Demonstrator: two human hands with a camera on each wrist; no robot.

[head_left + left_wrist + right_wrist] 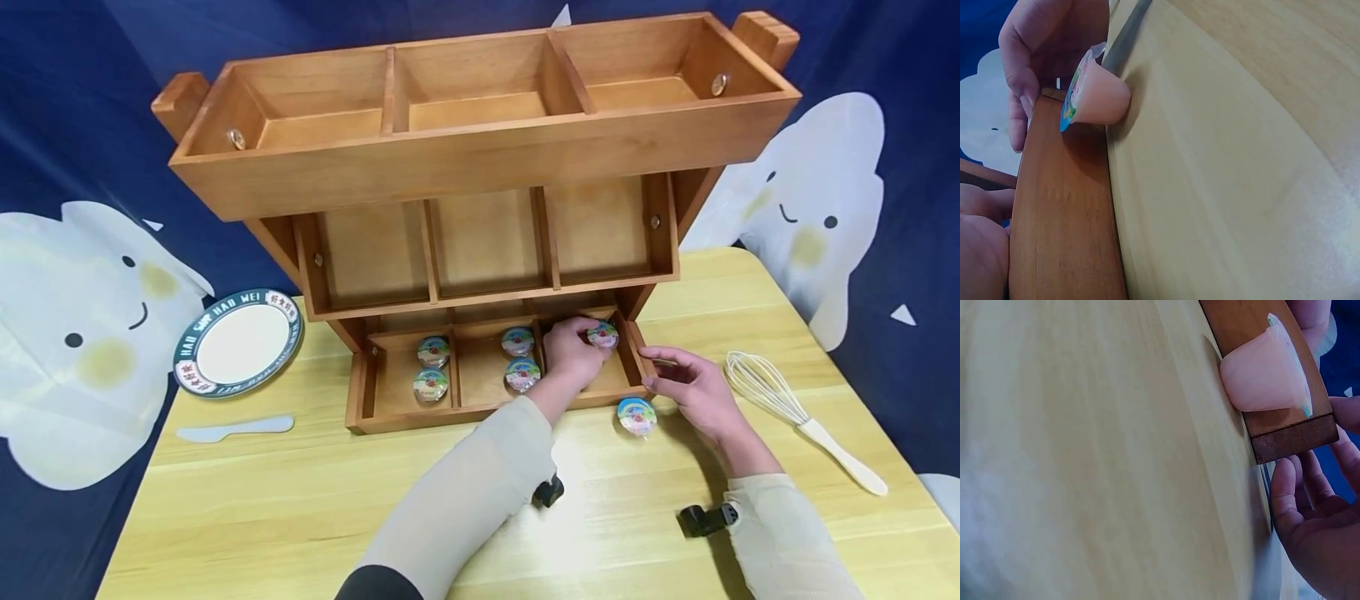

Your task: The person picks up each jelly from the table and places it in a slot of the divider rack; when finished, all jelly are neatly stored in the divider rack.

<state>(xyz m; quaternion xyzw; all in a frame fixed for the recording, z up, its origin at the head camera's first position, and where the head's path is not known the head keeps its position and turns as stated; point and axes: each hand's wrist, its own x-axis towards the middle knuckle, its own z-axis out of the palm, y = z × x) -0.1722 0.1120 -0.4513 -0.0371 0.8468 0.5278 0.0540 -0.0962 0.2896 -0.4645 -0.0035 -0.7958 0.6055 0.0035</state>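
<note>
My left hand (pixel 573 354) reaches into the right compartment of the bottom wooden tray (pixel 420 417). Its fingers hold a jelly cup (pixel 603 334) there; the fingertips are partly hidden. With thumb and fingers my right hand (pixel 693 387) grips that tray's front right corner. Another jelly cup (pixel 637 416), with pink contents and a printed lid, stands on the table before the corner. Two jelly cups (pixel 431 385) sit in the left compartment, and two more jelly cups (pixel 522 374) in the middle one.
Above rise a middle tray (pixel 491 237) and an overhanging top tray (pixel 480 171), each with three compartments. A green-rimmed plate (pixel 191 354) and a pale knife (pixel 236 428) lie at left. At right rests a white whisk (pixel 806 425).
</note>
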